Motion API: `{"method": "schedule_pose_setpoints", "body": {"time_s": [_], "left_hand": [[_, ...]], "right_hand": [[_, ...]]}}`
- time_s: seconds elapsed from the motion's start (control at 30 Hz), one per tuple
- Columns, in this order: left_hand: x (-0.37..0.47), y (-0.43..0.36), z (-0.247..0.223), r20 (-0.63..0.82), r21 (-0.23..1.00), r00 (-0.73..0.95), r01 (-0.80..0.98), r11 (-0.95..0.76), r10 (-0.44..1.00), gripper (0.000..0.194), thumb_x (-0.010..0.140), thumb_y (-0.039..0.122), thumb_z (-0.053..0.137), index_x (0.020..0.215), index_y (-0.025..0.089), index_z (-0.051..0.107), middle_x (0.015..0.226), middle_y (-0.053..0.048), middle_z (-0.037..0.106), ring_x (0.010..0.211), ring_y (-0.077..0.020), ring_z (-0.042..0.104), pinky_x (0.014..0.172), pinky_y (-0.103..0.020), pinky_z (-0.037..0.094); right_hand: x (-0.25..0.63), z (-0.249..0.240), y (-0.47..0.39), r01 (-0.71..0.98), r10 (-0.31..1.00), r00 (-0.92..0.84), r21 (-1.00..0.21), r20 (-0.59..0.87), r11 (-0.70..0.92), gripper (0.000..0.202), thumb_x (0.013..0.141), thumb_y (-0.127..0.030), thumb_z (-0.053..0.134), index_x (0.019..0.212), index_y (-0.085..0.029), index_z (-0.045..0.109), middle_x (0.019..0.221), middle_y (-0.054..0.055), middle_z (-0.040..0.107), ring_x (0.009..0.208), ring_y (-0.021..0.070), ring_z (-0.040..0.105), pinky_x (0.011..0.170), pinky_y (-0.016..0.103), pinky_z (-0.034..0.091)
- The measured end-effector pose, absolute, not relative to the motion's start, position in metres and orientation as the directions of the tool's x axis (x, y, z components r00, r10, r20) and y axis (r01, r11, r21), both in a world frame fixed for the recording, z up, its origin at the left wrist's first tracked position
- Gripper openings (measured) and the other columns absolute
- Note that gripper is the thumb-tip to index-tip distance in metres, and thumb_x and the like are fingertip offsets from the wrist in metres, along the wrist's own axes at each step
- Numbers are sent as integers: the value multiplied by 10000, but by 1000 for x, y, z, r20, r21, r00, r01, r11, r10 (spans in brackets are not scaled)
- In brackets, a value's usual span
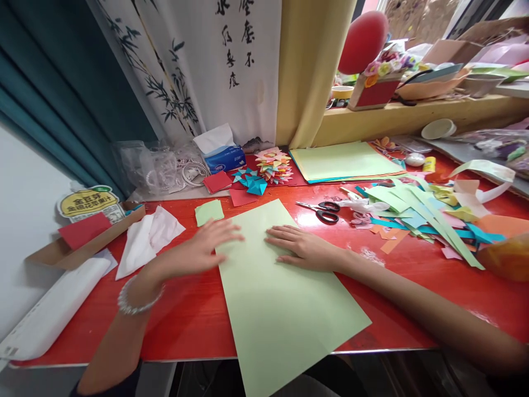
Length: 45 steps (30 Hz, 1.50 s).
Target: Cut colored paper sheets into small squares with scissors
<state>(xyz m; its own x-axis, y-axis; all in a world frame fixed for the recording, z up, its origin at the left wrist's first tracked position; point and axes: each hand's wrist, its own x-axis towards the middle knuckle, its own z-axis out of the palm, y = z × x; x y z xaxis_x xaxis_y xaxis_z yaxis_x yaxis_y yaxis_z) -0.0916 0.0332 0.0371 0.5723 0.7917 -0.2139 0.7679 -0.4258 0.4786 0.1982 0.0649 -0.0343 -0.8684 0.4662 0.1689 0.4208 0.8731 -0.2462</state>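
Note:
A large light green sheet of paper lies on the red table, its near corner hanging past the front edge. My left hand, slightly blurred, is over the sheet's left edge with its fingers spread. Flat on the upper right part of the sheet rests my right hand, fingers stretched out to the left. Neither hand holds anything. Just beyond my left hand is a small stack of green squares. Black-handled scissors lie to the right of the sheet's far end.
Coloured paper scraps are heaped at the right. A stack of large sheets, a folded paper model and a tissue pack stand at the back. Crumpled tissue and a cardboard tray lie left.

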Motion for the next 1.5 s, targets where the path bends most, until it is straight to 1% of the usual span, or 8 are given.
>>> {"method": "schedule_pose_setpoints", "body": {"time_s": [0.13, 0.3, 0.53, 0.73, 0.93, 1.1, 1.33, 1.5], "left_hand": [[-84, -22, 44, -514, 557, 681, 727, -402, 521, 787, 693, 281, 680, 1370, 434, 309, 1528, 44, 122, 1399, -318, 42, 1100, -529, 135], [-82, -51, 29, -515, 559, 660, 742, -370, 547, 825, 704, 296, 701, 1380, 452, 254, 1527, 39, 61, 1395, -314, 4, 1100, -558, 117], [-87, -58, 23, -501, 518, 583, 794, -318, 639, 523, 859, 471, 473, 1358, 464, 318, 1525, 63, 146, 1405, -277, 53, 1119, -522, 91], [-88, -69, 19, -572, 511, 603, 792, -333, 556, 803, 740, 485, 632, 1401, 456, 177, 1536, 24, -21, 1385, -344, -53, 1081, -604, 37], [-87, -71, 19, -453, 493, 596, 787, -371, 662, 395, 900, 377, 426, 1288, 443, 446, 1510, 48, 229, 1397, -261, 147, 1121, -526, 90], [-76, -54, 40, -247, 575, 641, 700, -423, 727, 292, 942, 257, 323, 1016, 270, 606, 1100, 0, 630, 1077, -138, 540, 1111, -395, 214], [-41, 3, 65, -215, 649, 603, 676, -348, 768, 272, 902, 390, 410, 838, 194, 587, 797, 17, 592, 758, -119, 533, 691, -212, 404], [-21, 50, 49, -284, 671, 626, 671, -316, 726, 345, 848, 495, 442, 943, 198, 590, 930, 0, 611, 859, -160, 551, 722, -229, 402]], "right_hand": [[193, -41, 59, 473, 525, -824, -252, 213, 844, 557, 927, -465, 350, 1395, -163, 364, 1443, 103, 364, 1351, 229, 286, 1107, 436, 261], [197, -39, 61, 495, 551, -806, -264, 216, 828, 583, 916, -490, 359, 1398, -162, 358, 1445, 112, 354, 1348, 239, 294, 1107, 454, 257], [241, -18, 67, 523, 564, -825, -339, 29, 782, 692, 836, -569, 467, 1434, -276, 277, 1467, 23, 324, 1357, 256, 269, 1097, 459, 278], [248, -20, 60, 535, 571, -820, -384, -24, 753, 763, 808, -615, 470, 1451, -319, 186, 1508, -18, 190, 1393, 273, 121, 1122, 499, 183], [246, -19, 59, 535, 574, -819, -390, -18, 750, 768, 803, -632, 460, 1449, -305, 206, 1503, -10, 223, 1394, 273, 128, 1125, 493, 165], [243, -16, 55, 551, 586, -810, -365, -20, 750, 779, 805, -652, 430, 1450, -268, 220, 1505, 23, 225, 1391, 305, 116, 1113, 512, 153], [241, -25, 55, 534, 567, -823, -320, 14, 783, 792, 820, -656, 391, 1456, -222, 207, 1513, 68, 197, 1395, 297, 97, 1114, 519, 118], [249, -24, 63, 537, 592, -806, -432, -10, 724, 680, 898, -556, 328, 1462, -206, 177, 1519, 71, 181, 1398, 248, 121, 1119, 480, 169]]}}
